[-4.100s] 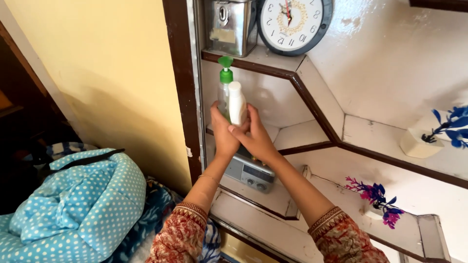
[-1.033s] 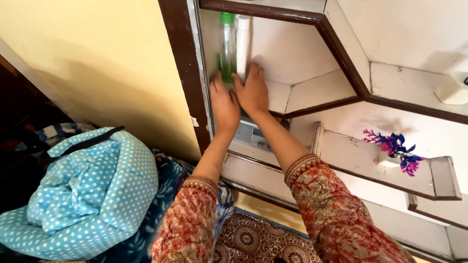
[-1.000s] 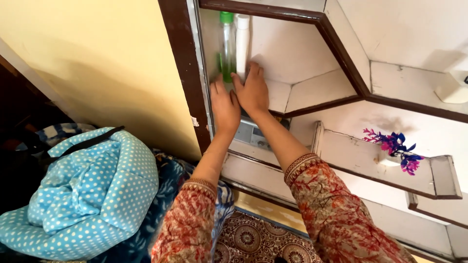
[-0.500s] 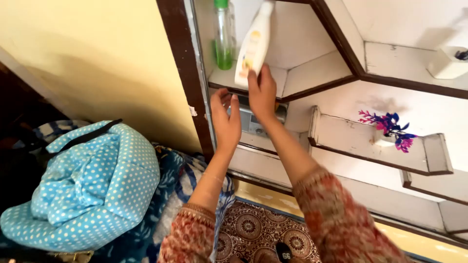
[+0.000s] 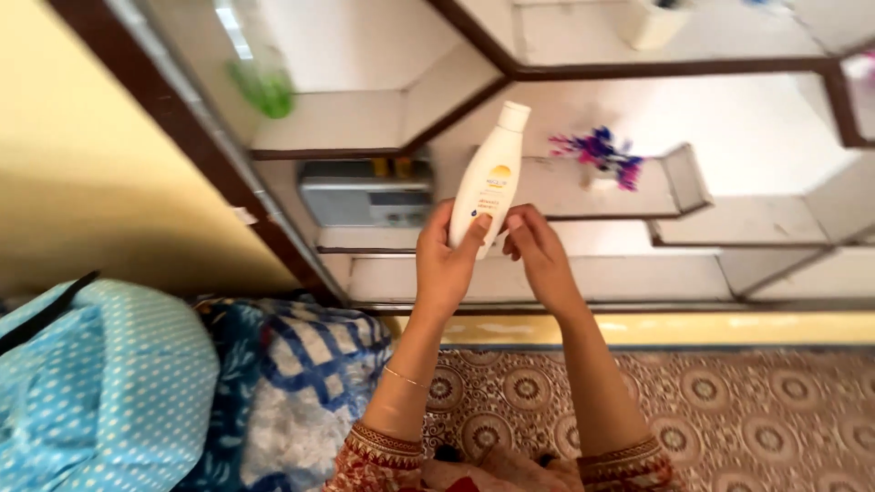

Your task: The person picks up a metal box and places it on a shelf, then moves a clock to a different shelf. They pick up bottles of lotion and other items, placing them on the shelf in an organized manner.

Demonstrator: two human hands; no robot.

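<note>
A blue cushion with white dots [image 5: 100,392] fills the 8 o'clock corner, cut off by the frame edge, with a dark strap across its top. Beside it lies a blue and white checked cloth [image 5: 301,383], soft and crumpled. Up at 11 o'clock a clear bottle holding green liquid [image 5: 260,77] stands on a white shelf with dark brown edging [image 5: 365,128]; it is blurred and its top is out of frame. Below that shelf sits a grey box-shaped device [image 5: 365,193], its details too blurred to read. At the centre, the left hand [image 5: 445,264] wraps the lower part of a white plastic bottle [image 5: 492,173], fingers curled round it and thumb across the front. The bottle is capped, held tilted with its cap toward 1 o'clock, in front of the shelves. The right hand [image 5: 538,255] has its fingertips bent against the bottle's base, which both hands hide. Toward 1 o'clock, small purple and blue artificial flowers [image 5: 597,155] sit blurred on a ledge. A patterned brown carpet [image 5: 729,419] covers the floor at 5 o'clock
</note>
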